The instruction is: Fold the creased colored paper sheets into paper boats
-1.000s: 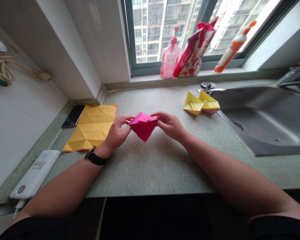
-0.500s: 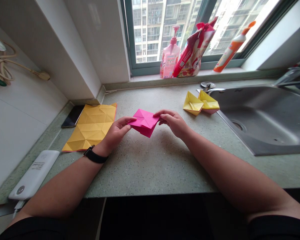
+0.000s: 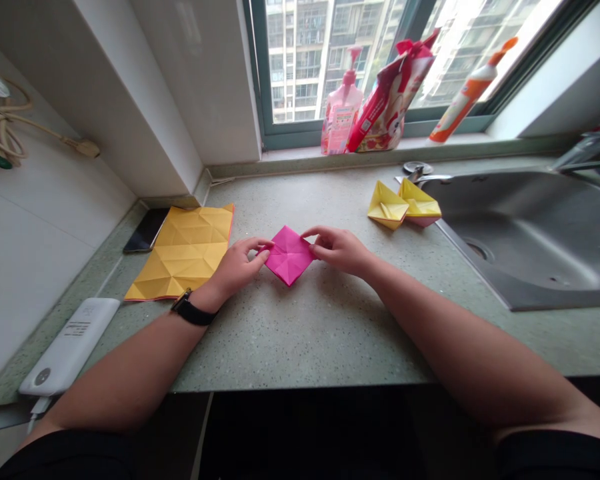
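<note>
Left hand [image 3: 237, 268] and right hand [image 3: 340, 252] angle inward, palms down.

Between the left hand [image 3: 237, 270] and right hand [image 3: 337, 250] lies smooth, matt pink paper [image 3: 289, 255]. Left of the grip, the yellow paper [image 3: 185, 253] is matt and creased. Under the grip, the counter [image 3: 300, 347] is speckled stone with a smooth finish. Right of the grip, the sink [image 3: 525, 227] is dull brushed metal. Further left, the power bank [image 3: 70, 347] is smooth white plastic.
</note>
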The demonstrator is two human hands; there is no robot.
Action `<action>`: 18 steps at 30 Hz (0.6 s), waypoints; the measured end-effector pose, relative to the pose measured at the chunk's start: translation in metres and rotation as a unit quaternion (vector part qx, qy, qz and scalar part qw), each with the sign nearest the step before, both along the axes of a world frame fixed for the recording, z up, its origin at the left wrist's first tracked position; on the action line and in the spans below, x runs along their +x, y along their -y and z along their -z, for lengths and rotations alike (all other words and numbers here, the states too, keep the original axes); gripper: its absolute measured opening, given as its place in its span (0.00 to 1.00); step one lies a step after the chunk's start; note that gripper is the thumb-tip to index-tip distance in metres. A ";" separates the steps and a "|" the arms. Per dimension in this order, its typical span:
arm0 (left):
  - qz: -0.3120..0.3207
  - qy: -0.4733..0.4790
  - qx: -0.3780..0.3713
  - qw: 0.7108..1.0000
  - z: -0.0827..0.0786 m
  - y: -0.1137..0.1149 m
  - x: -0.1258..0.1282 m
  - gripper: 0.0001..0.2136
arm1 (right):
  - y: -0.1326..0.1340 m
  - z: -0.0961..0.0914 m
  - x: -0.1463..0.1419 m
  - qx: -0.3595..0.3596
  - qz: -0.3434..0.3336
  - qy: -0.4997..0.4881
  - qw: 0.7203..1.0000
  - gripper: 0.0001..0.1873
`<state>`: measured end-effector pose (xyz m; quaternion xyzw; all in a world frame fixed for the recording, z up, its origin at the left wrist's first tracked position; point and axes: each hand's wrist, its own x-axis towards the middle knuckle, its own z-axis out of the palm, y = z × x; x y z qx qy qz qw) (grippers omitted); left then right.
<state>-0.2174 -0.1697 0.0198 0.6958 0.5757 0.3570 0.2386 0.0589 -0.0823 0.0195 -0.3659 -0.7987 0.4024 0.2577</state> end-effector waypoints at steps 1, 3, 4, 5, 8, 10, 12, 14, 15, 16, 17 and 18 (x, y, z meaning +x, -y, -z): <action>0.006 -0.034 0.003 0.999 0.001 0.000 0.000 0.12 | 0.001 0.000 0.001 0.022 0.000 0.029 0.999 0.16; 0.021 -0.094 0.010 0.995 0.002 0.001 0.001 0.13 | 0.003 -0.001 0.001 0.064 -0.004 0.077 0.995 0.16; 0.028 -0.120 0.014 0.992 0.003 0.001 0.001 0.14 | 0.004 -0.001 0.002 0.084 -0.006 0.098 0.992 0.16; 0.035 -0.143 0.018 0.989 0.004 0.002 0.002 0.15 | 0.004 -0.002 0.002 0.103 -0.007 0.118 0.988 0.16; 0.055 -0.183 0.027 0.981 0.005 0.003 0.004 0.20 | 0.004 -0.003 0.002 0.141 -0.010 0.170 0.975 0.16; 0.061 -0.193 0.025 0.979 0.003 0.005 0.008 0.22 | 0.005 -0.003 0.002 0.153 -0.013 0.197 0.968 0.16; 0.061 -0.208 0.023 0.976 0.001 0.007 0.012 0.23 | 0.005 -0.003 0.002 0.163 -0.014 0.219 0.962 0.16; 0.053 -0.232 0.027 0.971 -0.001 0.008 0.018 0.24 | 0.006 -0.002 0.002 0.179 -0.010 0.234 0.956 0.17; 0.051 -0.246 0.030 0.968 -0.001 0.009 0.021 0.24 | 0.007 -0.002 0.002 0.189 -0.006 0.237 0.953 0.17; 0.051 -0.260 0.031 0.964 0.000 0.009 0.024 0.25 | 0.007 -0.001 0.002 0.201 -0.001 0.237 0.950 0.18; 0.053 -0.272 0.032 0.960 0.001 0.010 0.026 0.26 | 0.007 0.000 0.002 0.214 0.005 0.236 0.948 0.18; 0.058 -0.282 0.030 0.957 0.002 0.010 0.028 0.27 | 0.007 0.001 0.002 0.228 0.010 0.231 0.946 0.18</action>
